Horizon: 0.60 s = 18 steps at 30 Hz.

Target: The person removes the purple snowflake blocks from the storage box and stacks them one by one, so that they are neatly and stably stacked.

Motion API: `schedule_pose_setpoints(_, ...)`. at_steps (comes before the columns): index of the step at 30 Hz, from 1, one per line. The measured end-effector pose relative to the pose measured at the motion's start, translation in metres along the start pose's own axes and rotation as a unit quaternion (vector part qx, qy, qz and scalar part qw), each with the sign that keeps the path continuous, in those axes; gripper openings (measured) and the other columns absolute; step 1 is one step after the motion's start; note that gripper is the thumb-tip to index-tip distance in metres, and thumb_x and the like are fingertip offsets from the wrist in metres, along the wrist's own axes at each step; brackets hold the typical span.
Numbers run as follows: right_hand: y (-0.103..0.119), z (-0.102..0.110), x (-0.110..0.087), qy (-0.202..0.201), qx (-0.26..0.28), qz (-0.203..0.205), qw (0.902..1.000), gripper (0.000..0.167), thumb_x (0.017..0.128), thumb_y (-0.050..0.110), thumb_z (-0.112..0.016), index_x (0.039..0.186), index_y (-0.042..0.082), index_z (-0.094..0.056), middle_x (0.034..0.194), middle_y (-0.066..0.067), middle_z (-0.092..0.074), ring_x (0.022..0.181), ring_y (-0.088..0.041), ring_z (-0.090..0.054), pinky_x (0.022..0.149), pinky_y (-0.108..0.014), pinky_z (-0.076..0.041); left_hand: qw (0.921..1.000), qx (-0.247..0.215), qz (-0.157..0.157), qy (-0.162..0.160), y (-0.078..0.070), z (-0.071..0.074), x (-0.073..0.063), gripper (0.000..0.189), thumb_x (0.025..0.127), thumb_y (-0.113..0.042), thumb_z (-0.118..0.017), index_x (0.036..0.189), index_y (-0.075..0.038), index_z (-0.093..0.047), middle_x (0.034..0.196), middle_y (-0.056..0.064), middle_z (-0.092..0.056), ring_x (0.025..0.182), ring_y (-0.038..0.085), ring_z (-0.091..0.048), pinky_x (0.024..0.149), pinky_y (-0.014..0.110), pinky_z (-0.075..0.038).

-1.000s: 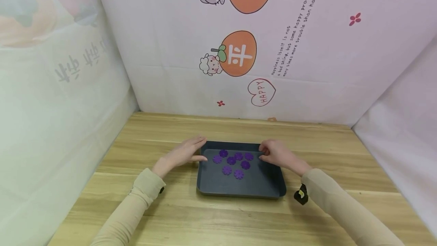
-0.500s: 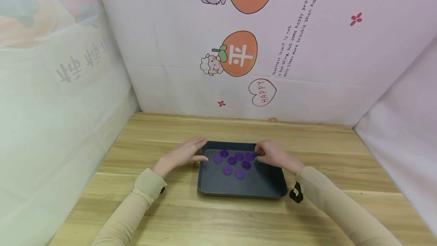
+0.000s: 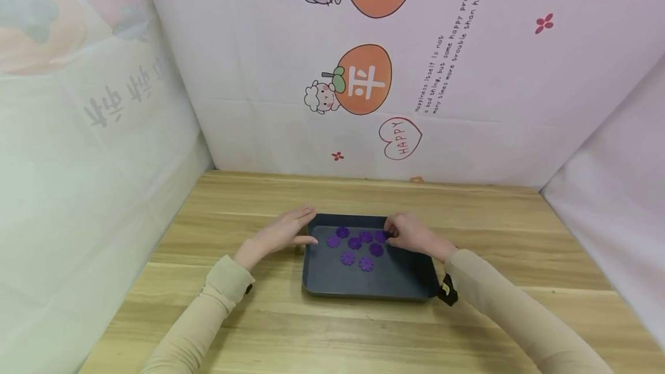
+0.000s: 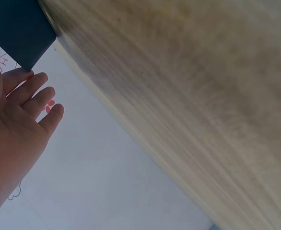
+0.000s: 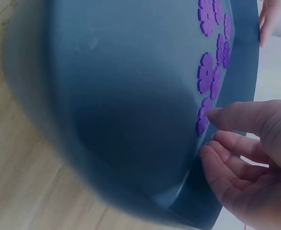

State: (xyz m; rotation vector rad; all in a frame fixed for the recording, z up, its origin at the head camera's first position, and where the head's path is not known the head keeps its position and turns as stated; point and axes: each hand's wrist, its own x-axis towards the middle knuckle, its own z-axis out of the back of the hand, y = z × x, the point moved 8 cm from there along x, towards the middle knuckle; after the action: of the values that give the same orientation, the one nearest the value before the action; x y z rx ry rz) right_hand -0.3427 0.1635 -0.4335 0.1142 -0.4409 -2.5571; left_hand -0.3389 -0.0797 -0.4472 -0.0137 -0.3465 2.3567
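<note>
backdrop (image 3: 260,74) cut off above; right hand (image 3: 413,232) partly covers purple flower (image 3: 380,236).

The white backdrop (image 3: 260,62) reads, sideways, "HAPPY" in a red heart (image 3: 400,138) and "Happiness itself is not a bad thing" in black above. An orange fruit (image 3: 363,81) bears 平.
</note>
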Motion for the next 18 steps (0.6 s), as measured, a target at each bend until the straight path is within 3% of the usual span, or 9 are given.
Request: schedule_pose_setpoints(18, 0.007, -0.0063, -0.0013, 0.005, -0.013, -0.002, 0.9999, 0.026, 0.082, 0.001, -0.077, 0.103, -0.009, -0.067, 0.096, -0.019, -0.066, 0.084, -0.024, -0.066, 0.075, -0.037, -0.061, 0.9999, -0.001, -0.011, -0.009, -0.0022, 0.0023, -0.0006, 0.078, 0.093, -0.043, -0.065, 0.149, 0.004, -0.038, 0.156, 0.025, -0.038, 0.146, 0.039, -0.037, 0.122, 0.051, -0.033)
